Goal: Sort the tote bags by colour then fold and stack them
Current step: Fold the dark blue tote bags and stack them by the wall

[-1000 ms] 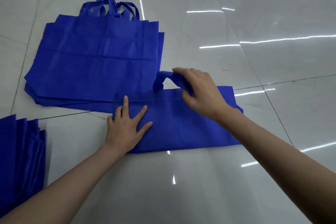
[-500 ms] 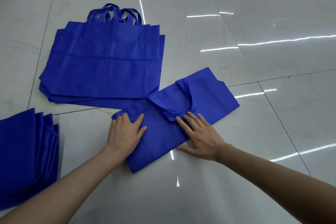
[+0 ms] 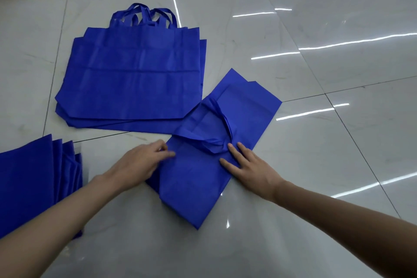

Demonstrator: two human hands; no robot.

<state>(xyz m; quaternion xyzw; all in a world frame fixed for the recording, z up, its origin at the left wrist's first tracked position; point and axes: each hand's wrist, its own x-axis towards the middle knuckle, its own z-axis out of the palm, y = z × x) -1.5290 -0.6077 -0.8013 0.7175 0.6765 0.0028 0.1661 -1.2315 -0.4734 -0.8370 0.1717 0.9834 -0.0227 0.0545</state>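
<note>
head view: the half-folded bag (image 3: 196, 187) lies on the floor (image 3: 316, 165), long axis 7 to 1 o'clock. our right hand (image 3: 250, 169) presses flat on it, fingers straight. our left hand (image 3: 140, 165), at its 9 o'clock edge, curls; we cannot tell if it pinches.

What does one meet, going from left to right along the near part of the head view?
The folded stack → left hand → right hand. The bag spans both hands, so it is left out.
</note>
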